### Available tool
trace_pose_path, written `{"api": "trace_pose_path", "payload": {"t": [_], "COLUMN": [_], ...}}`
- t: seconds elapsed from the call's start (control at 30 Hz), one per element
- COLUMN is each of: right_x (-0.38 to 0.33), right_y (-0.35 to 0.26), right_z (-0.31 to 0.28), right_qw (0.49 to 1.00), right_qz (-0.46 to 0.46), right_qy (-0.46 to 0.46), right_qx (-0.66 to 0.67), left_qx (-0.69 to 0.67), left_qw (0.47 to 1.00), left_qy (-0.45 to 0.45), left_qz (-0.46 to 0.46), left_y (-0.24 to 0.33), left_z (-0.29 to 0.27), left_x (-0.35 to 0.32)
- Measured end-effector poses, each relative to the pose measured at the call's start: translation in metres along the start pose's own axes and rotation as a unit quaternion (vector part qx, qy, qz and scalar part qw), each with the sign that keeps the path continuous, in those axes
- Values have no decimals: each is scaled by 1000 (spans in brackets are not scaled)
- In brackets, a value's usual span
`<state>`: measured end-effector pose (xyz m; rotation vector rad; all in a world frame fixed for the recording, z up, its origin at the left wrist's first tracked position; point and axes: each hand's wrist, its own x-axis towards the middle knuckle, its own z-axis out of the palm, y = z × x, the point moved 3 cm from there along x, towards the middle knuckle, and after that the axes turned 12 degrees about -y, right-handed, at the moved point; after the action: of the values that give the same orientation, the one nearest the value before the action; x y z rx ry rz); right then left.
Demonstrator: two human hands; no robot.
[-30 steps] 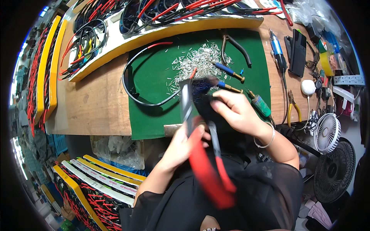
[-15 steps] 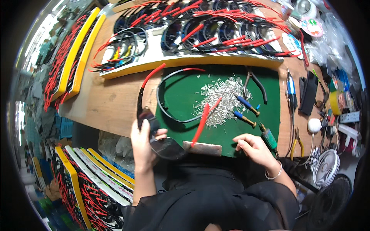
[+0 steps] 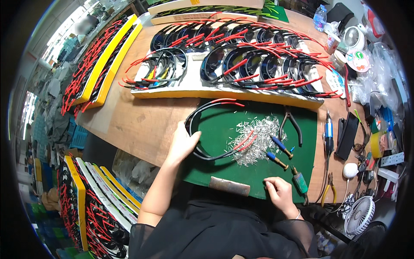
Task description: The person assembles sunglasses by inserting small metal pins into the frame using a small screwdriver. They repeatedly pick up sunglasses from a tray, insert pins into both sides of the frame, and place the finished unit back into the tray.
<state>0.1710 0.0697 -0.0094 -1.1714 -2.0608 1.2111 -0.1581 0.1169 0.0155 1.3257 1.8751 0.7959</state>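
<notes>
Resting flat with fingers spread, the left hand (image 3: pixel 183 144) presses on the left side of a black wire loop (image 3: pixel 202 129) that lies on the green mat (image 3: pixel 254 177), at the mat's left edge near the middle of the counter (image 3: pixel 138 125). The loop's red-sleeved ends split: two lie at the mat's far edge, two more reach into the pile of small silver metal pieces (image 3: pixel 256 138) at the mat's centre. The right hand (image 3: pixel 279 193) sits at the mat's near edge, fingers curled loosely down onto the green surface; whether it pinches anything cannot be told. Just left of it lies a grey metal bar (image 3: pixel 229 186), and just right of it a green-handled tool (image 3: pixel 299 181). Two blue-handled tools (image 3: pixel 279 146) lie between the pile and that hand, and black pliers (image 3: pixel 290 125) rest at the mat's far right. Beyond the mat, a yellow-edged tray (image 3: pixel 215 93) carries rows of finished black loops with red ends.
</notes>
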Motion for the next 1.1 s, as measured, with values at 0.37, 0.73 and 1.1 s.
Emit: {"api": "trace_pose_path", "payload": {"t": [0.37, 0.73, 1.1], "right_x": [8, 15, 211], "right_y": [-7, -17, -178], "right_z": [1, 4, 77], "right_qw": [999, 997, 809], "right_qz": [8, 55, -287], "right_qy": [28, 30, 57], "right_qx": [-39, -42, -510], "left_qx": [-153, -167, 24], "left_qw": [979, 977, 993], "left_qy": [-18, -5, 28], "left_qz": [131, 135, 115], "left_y": [27, 34, 39], "left_z": [-77, -96, -66], "left_x": [89, 188, 118]}}
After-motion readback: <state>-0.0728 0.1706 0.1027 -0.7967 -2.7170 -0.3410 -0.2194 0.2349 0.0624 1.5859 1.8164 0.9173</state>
